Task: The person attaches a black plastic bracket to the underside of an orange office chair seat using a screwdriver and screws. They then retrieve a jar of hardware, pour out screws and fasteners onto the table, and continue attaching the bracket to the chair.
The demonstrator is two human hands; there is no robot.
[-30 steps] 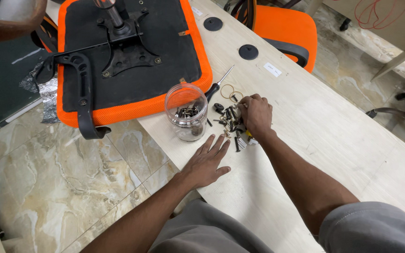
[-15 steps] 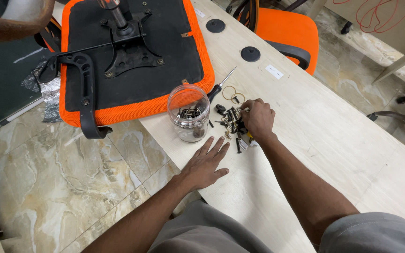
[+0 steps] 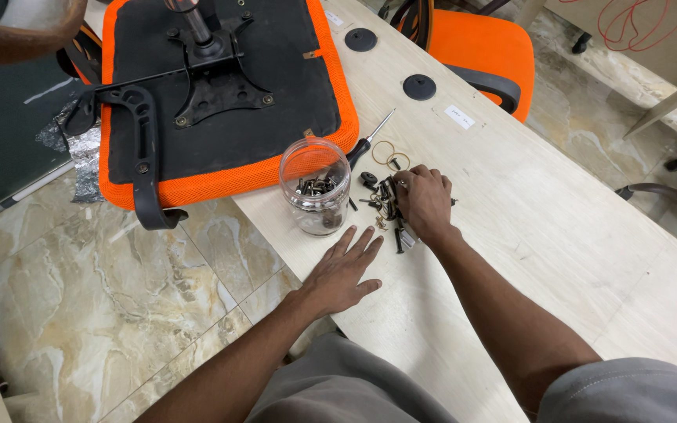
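A single head-worn camera looks steeply down and forward from above the person's lap, at arm's length. The pale surface (image 3: 558, 235) runs from near right to far left, the marble floor (image 3: 80, 313) lies at near left, and both forearms enter from the near edge.

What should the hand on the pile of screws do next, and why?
Probably close its fingers on one screw and lift it toward the clear jar. The right hand lies on the loose screws on the table, the open jar beside them already holds some, and the left hand rests flat nearby.
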